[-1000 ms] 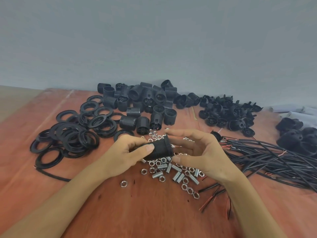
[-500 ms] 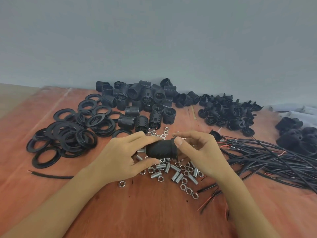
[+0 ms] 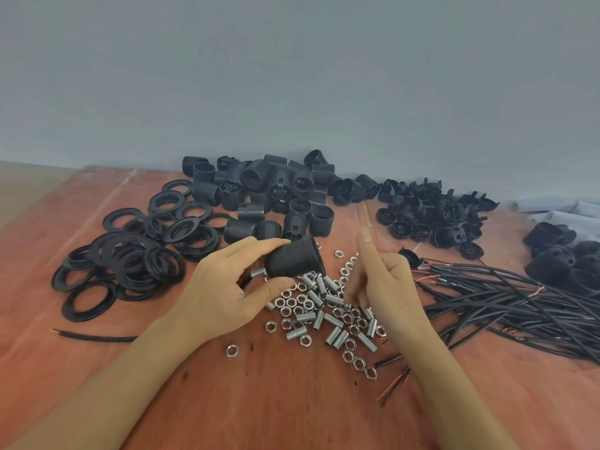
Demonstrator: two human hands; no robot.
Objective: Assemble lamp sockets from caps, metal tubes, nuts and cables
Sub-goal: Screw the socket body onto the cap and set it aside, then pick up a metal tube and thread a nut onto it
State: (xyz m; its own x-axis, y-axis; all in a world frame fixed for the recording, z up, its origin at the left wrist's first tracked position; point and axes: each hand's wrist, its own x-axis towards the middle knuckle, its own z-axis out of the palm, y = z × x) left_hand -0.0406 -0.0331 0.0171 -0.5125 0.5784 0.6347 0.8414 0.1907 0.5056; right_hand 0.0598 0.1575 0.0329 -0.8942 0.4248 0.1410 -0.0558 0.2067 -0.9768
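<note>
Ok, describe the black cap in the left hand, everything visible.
The black cap is matte, plastic-looking and tapered, lying on its side with the wide end to the right. A threaded metal tube sticks out of its narrow end. The left hand grips it, fingers above, thumb below, over the loose nuts.

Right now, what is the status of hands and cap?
Left hand grips black cap, metal tube protruding. Right hand over nut pile, grasp unclear. No obstruction seen.

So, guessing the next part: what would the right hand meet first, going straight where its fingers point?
Likely the pile of metal tubes and nuts under the right hand; blur hides any contact.
</note>
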